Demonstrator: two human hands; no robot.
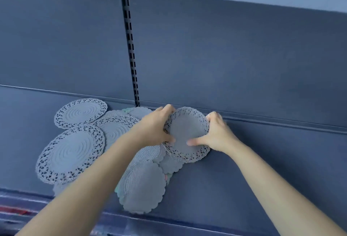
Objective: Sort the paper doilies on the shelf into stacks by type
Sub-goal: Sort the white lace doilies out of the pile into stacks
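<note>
Both hands, left hand and right hand, clasp small lace doily stack near shelf back edge. Risk: thin sheets slip, fan out, remix with scalloped doilies touching stack.

two bare forearms, no sleeves, left grip, right grip
</note>
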